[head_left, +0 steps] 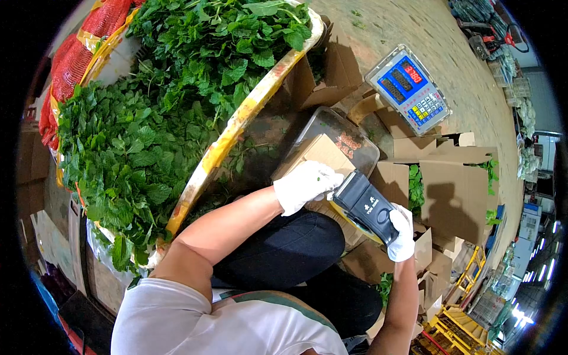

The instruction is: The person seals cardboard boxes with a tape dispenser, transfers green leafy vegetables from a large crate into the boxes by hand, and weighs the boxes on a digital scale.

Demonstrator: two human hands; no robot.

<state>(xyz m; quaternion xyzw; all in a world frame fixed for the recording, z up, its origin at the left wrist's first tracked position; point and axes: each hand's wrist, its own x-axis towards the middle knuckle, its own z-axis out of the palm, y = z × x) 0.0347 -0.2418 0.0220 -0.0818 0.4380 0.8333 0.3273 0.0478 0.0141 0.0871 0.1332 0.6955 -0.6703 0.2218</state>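
Observation:
A black handheld device (367,204) with white lettering and a round button is gripped at its lower end by my gloved right hand (401,234). At the device's upper front edge is my gloved left hand (307,186), its fingers drawn together in a pinch. Whatever those fingertips hold is too small to make out. Under the left hand stands a cardboard box (322,152) on a clear scale platform (370,155) with red characters. Part of a yellow edge shows below the device. Both hands are above my dark-trousered knees.
Leafy green mint (148,148) fills a large container with a worn yellow-white rim (228,136) at left. A scale display (408,89) shows red digits. Cardboard boxes (452,195), some holding greens, stand at right. Red mesh sacks (71,65) lie far left.

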